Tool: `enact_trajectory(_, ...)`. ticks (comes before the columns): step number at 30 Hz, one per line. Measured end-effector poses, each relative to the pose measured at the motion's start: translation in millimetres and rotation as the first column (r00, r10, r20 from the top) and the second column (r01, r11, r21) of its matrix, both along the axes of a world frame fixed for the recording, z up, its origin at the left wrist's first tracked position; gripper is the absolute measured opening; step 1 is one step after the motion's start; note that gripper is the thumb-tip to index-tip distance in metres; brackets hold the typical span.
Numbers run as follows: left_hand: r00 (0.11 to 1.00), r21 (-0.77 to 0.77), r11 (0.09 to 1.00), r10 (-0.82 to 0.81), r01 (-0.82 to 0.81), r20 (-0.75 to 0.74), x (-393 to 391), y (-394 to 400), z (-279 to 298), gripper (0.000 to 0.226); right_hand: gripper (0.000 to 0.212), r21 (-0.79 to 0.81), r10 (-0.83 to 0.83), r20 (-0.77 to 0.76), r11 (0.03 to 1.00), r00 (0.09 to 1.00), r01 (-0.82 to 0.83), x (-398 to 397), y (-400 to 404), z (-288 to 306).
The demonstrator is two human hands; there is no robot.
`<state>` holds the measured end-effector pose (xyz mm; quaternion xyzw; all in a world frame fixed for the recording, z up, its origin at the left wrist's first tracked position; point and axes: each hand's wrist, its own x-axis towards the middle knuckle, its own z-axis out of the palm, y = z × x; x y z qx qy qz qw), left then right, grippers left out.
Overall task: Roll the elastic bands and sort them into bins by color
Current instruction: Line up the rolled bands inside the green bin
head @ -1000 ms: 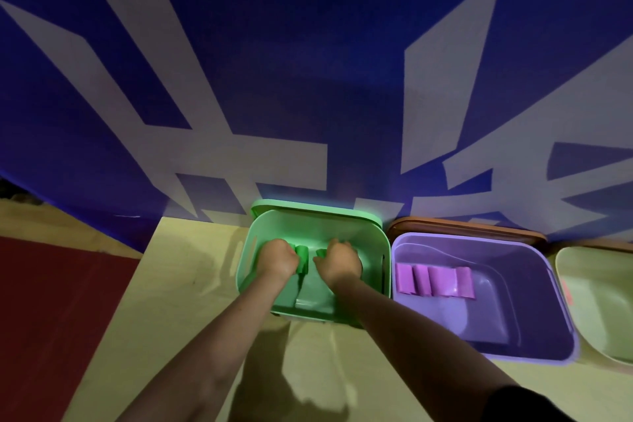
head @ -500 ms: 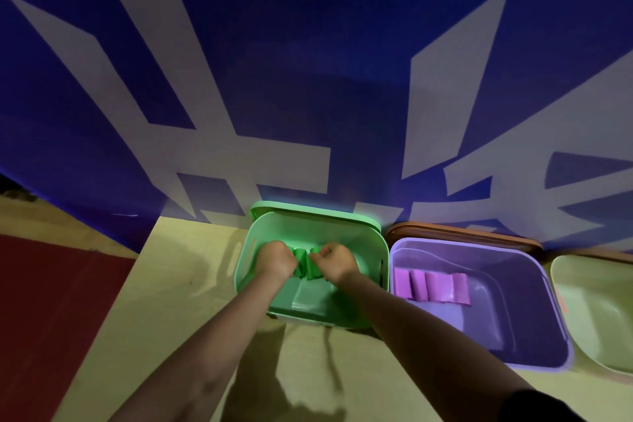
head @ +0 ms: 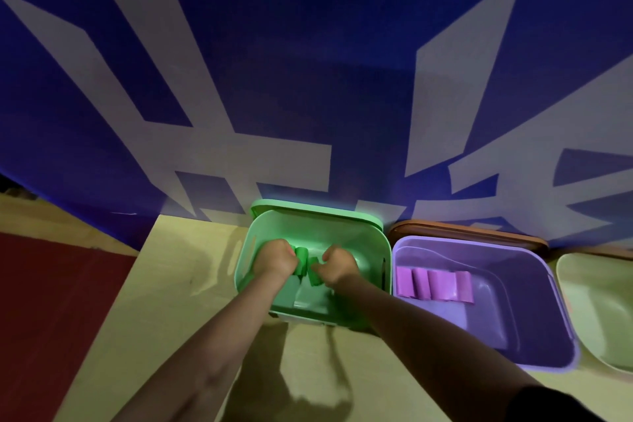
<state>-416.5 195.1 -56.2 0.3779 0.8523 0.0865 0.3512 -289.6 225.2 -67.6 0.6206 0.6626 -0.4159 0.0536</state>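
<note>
Both my hands reach into the green bin (head: 363,233) at the back of the table. My left hand (head: 275,259) grips a rolled green elastic band (head: 301,260), which stands upright beside its fingers. My right hand (head: 337,267) has its fingers curled round a second green roll (head: 314,272), just right of the first. The two rolls almost touch over the bin floor. To the right, the purple bin (head: 534,264) holds several purple rolled bands (head: 433,284) laid side by side along its near-left wall.
A pale green bin (head: 596,305) stands at the far right, cut by the frame edge. A brown lid (head: 469,229) lies behind the purple bin. The blue banner wall (head: 308,79) rises right behind the bins. The yellow tabletop (head: 164,284) ends at the left over red floor (head: 51,301).
The hands have stayed inside the green bin, shifting slightly. The green rolls between them now stand more upright and a little apart.
</note>
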Motion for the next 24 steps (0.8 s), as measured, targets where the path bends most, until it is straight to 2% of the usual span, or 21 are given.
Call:
enact_trajectory(5,0.998,-0.015,1.0,-0.021,0.02,-0.054,1.4,0.1,2.9,0.014,0.038,-0.041,0.03,0.061,0.999,0.998,-0.027,-2.7,-1.5,-3.7)
enact_trajectory(13,0.997,-0.027,0.999,-0.04,0.038,-0.067,1.9,0.7,1.6,0.015,0.04,0.0,-0.16,-0.09,0.987,0.983,0.161,-4.6,2.9,-8.5)
enact_trajectory(16,0.996,-0.025,0.999,-0.044,0.042,-0.071,1.6,0.5,0.6,0.016,0.042,-0.04,-0.244,-0.12,0.97,0.962,0.24,-5.5,5.6,-9.9)
enact_trajectory(19,0.996,-0.032,0.998,-0.049,0.046,-0.081,0.7,1.4,-0.2,0.015,0.047,-0.085,-0.233,-0.106,0.971,0.967,0.225,-6.0,10.6,-11.5)
enact_trajectory(24,0.994,-0.038,0.998,-0.062,0.059,-0.087,2.3,2.5,-1.6,0.014,0.037,-0.133,-0.185,-0.014,0.974,0.983,0.181,-8.6,14.8,-12.6)
